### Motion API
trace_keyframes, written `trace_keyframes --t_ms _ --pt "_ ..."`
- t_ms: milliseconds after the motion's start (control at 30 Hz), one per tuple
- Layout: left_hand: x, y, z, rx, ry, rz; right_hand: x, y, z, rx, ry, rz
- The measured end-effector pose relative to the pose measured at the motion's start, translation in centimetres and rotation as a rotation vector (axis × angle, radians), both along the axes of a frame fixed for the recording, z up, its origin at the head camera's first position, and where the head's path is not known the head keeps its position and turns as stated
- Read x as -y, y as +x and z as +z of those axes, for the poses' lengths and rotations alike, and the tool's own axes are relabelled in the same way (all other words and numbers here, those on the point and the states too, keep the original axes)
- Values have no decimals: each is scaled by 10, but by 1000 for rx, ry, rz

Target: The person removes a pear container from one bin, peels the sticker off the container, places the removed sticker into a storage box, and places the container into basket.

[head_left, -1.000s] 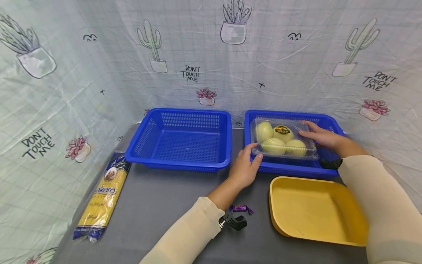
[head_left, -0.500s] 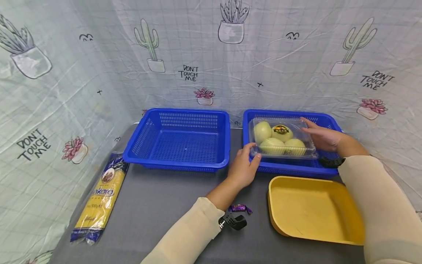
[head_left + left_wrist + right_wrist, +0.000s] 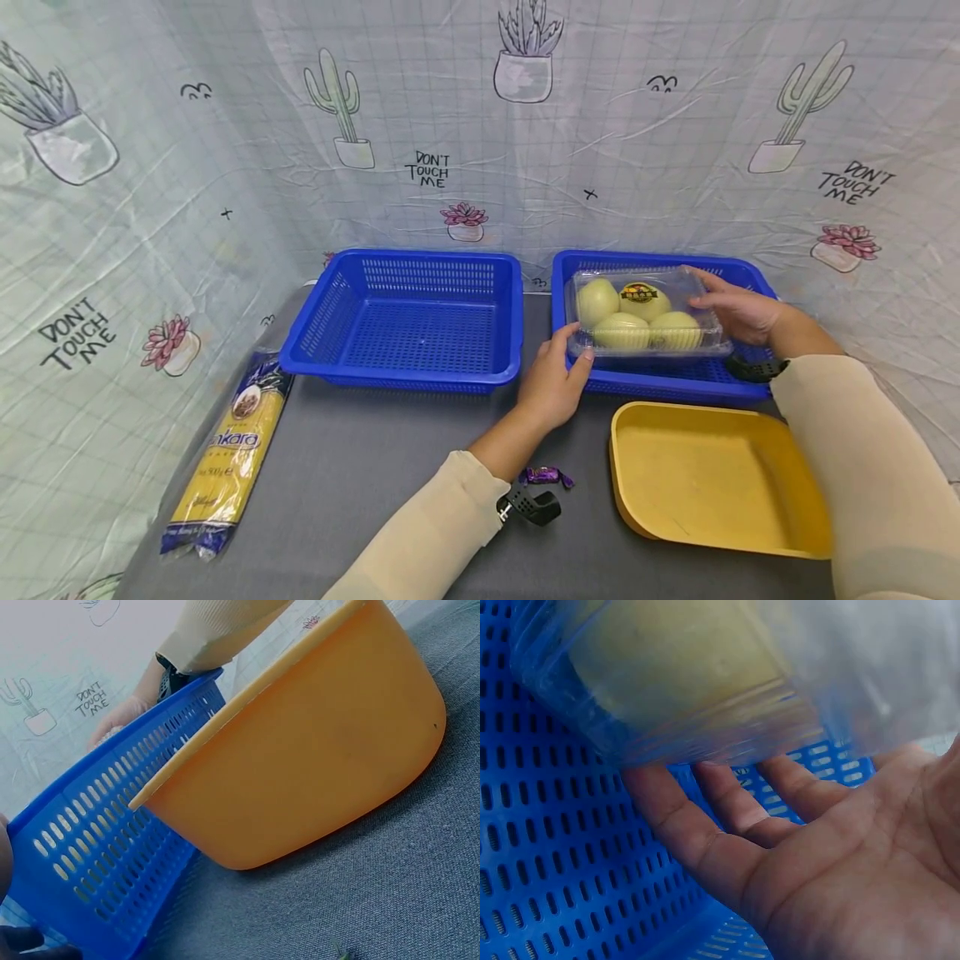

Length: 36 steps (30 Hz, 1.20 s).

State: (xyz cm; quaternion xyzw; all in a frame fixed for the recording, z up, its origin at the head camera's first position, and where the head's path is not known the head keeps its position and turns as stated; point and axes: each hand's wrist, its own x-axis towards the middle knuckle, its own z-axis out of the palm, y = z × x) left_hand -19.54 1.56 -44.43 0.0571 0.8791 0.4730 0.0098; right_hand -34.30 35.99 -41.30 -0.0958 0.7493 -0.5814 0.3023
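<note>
A clear plastic clamshell box (image 3: 671,287) of pale yellow-green round fruits (image 3: 621,331), with a black and gold label on its lid, is at the right blue basket (image 3: 652,385), slightly tilted. My left hand (image 3: 553,382) grips its near left corner between thumb and fingers. At the opposite end, my right hand (image 3: 738,315) holds the box's right side. In the right wrist view, several fingers (image 3: 731,799) bend up against the box's lower edge, over the perforated basket wall. The left wrist view catches only a sliver of my left hand at its left edge.
A second blue basket (image 3: 420,333) stands to the left. A yellow tub (image 3: 712,475) sits in front of the right basket. A purple-wrapped candy (image 3: 546,476) lies near my left wrist, and a yellow and blue pasta packet (image 3: 228,458) at far left. Printed curtain encloses the table.
My right hand has shifted slightly rightward along the box's end, and the box's tilt has changed a little. My left hand keeps its grip at the corner. The head view has moved slightly.
</note>
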Motion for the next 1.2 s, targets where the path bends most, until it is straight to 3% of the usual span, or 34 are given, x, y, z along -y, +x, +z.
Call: trace_keyframes --t_ms 267,700,1200 --pt "1 0 -1 -19 14 3 -1 -3 6 -28 112 -16" --pt "0 -1 0 -42 33 -31 -6 -2 12 -101 180 -75" --pt "5 -1 -2 -7 81 -16 -13 1 19 -126 129 -122"
